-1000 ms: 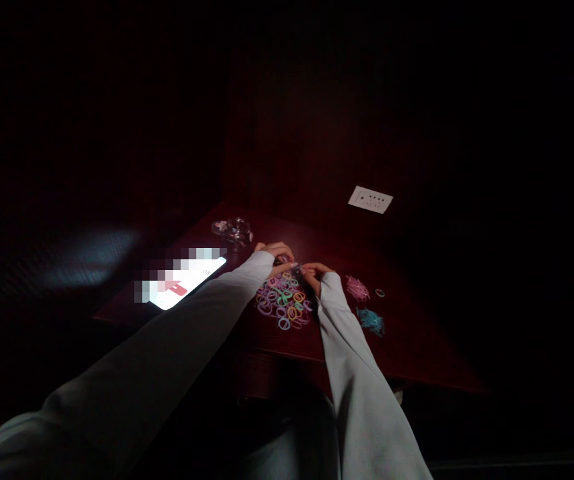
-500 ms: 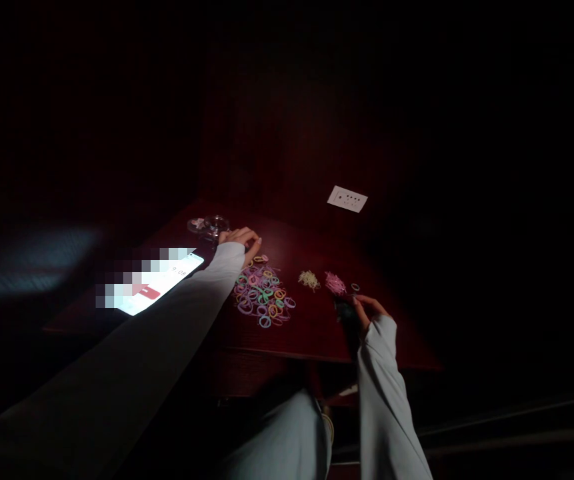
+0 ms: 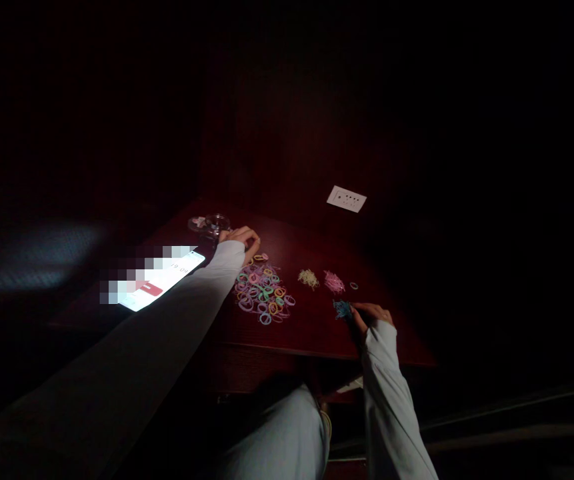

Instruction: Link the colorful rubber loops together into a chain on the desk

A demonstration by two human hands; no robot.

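Note:
A heap of small coloured elastic rings [image 3: 263, 293] lies on the dark red table [image 3: 311, 330]. My left hand [image 3: 243, 239] rests at the heap's far edge with curled fingers; whether it holds a ring is too dark to tell. To the right lie small sorted piles: a pale yellow one [image 3: 309, 278], a pink one [image 3: 334, 282] and a blue one [image 3: 341, 308]. My right hand [image 3: 373, 315] sits by the blue pile near the table's front edge, fingers pinched together at it. A single ring [image 3: 353, 286] lies just beyond.
A lit phone [image 3: 159, 283] lies on the table's left side. A clear glass container [image 3: 213, 225] stands behind my left hand. A white wall socket plate [image 3: 347, 199] shows on the dark wall. My knee [image 3: 287, 433] is below the table edge.
My right hand left the mixed heap and moved right to the blue pile near the front edge. My left hand drew back to the heap's far side. The view shifted left.

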